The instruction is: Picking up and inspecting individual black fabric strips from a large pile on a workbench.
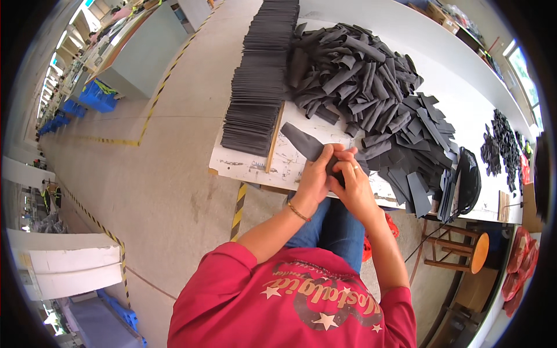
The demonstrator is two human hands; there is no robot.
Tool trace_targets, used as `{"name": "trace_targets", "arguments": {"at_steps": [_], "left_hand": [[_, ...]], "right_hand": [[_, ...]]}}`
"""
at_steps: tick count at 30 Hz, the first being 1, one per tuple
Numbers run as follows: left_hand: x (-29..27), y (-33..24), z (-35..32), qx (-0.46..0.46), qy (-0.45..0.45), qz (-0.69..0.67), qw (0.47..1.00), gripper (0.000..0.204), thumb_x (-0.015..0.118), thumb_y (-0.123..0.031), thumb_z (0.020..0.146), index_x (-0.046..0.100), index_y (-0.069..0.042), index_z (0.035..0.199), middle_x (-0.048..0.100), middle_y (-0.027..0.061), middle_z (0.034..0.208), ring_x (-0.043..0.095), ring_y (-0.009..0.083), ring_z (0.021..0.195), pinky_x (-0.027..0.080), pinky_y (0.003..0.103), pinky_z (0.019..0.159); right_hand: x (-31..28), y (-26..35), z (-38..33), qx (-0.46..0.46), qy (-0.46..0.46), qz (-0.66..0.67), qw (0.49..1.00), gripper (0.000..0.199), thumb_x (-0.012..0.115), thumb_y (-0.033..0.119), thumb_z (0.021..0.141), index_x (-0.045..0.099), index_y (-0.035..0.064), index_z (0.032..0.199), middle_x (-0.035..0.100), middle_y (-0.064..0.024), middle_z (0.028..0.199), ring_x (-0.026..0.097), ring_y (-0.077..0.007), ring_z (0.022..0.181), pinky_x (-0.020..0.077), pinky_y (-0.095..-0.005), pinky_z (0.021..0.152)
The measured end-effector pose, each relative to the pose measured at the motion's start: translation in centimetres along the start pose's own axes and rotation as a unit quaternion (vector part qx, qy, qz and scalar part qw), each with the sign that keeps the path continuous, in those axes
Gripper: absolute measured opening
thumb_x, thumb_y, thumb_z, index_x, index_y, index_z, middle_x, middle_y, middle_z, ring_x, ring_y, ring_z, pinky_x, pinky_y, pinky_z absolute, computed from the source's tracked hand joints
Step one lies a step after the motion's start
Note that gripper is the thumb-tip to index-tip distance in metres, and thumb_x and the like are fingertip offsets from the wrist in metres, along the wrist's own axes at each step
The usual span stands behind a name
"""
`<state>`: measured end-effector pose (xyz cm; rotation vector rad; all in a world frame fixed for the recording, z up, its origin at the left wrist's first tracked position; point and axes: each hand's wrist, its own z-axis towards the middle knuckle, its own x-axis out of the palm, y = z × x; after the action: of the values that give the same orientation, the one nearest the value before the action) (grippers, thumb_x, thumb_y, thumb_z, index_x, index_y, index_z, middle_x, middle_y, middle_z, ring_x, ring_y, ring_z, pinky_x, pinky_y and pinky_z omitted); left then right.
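Observation:
A strip of dark grey cloth [303,142] is held in front of me at the table's near edge, its free end pointing far left. My left hand [315,181] pinches it with closed fingers. My right hand [354,184] closes on the same strip from the other side, fingertips touching those of the left. The part between the hands is mostly hidden. Just beyond them spreads a big loose heap of curled dark strips [354,75]. Flatter dark pieces [415,151] lie to the right. On the left stands a long, neat row of stacked dark pieces [255,87].
The white table [232,162] has a thin wooden strip [275,136] beside the row. A black rounded object [467,180] with a cable sits at its right edge. A wooden stool [478,253] is below right. Smaller dark scraps [502,148] lie far right.

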<state>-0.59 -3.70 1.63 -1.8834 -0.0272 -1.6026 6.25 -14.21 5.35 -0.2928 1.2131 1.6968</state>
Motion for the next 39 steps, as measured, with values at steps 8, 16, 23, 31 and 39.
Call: {"name": "trace_targets", "arguments": {"at_steps": [8,16,23,31,39], "left_hand": [[-0.3,-1.4,0.5,0.025,-0.049,0.064,0.996,0.037,0.050,-0.034,0.101,0.060,0.000,0.113,0.068,0.0148,0.109,0.060,0.0240,0.114,0.048,0.038,0.096],[0.5,1.3,-0.7,-0.012,-0.015,-0.020,1.000,0.036,0.048,-0.035,0.102,0.058,-0.002,0.113,0.068,0.0117,0.107,0.056,0.0255,0.119,0.046,0.037,0.097],[0.9,1.6,-1.2,-0.002,-0.013,-0.016,1.000,0.037,0.047,-0.037,0.102,0.058,-0.003,0.114,0.068,0.0108,0.108,0.054,0.0245,0.121,0.040,0.036,0.103],[0.6,2.1,-1.4,-0.004,0.011,-0.032,0.999,0.032,0.048,-0.036,0.102,0.060,-0.008,0.107,0.052,0.0144,0.137,0.042,0.0225,0.133,0.036,0.035,0.107],[0.1,2.1,-1.4,0.002,0.008,-0.044,0.999,0.032,0.044,-0.034,0.104,0.061,-0.007,0.101,0.047,0.0146,0.143,0.039,0.0201,0.135,0.032,0.033,0.110]], "right_hand": [[-1.7,-0.5,-3.4,0.033,0.020,-0.072,0.997,0.032,0.072,0.001,0.076,0.052,0.0007,0.100,0.057,-0.0178,0.099,0.059,-0.0373,0.089,0.0503,-0.0430,0.076],[-0.4,-1.0,-3.0,-0.017,-0.041,-0.032,0.999,0.020,0.068,-0.004,0.078,0.056,0.0007,0.094,0.060,-0.0160,0.099,0.061,-0.0369,0.086,0.0518,-0.0428,0.072],[0.1,-0.9,-2.0,-0.031,-0.046,-0.029,0.998,0.022,0.068,-0.007,0.075,0.057,0.0000,0.093,0.060,-0.0166,0.097,0.061,-0.0365,0.085,0.0521,-0.0429,0.072],[0.5,-0.9,-1.5,-0.056,-0.056,-0.029,0.996,0.023,0.069,-0.008,0.071,0.057,-0.0010,0.089,0.060,-0.0164,0.096,0.060,-0.0347,0.081,0.0511,-0.0408,0.067],[0.8,-0.7,-0.9,-0.063,-0.047,-0.023,0.997,0.022,0.069,-0.007,0.072,0.057,-0.0003,0.090,0.060,-0.0148,0.097,0.060,-0.0340,0.081,0.0505,-0.0414,0.068]]}}
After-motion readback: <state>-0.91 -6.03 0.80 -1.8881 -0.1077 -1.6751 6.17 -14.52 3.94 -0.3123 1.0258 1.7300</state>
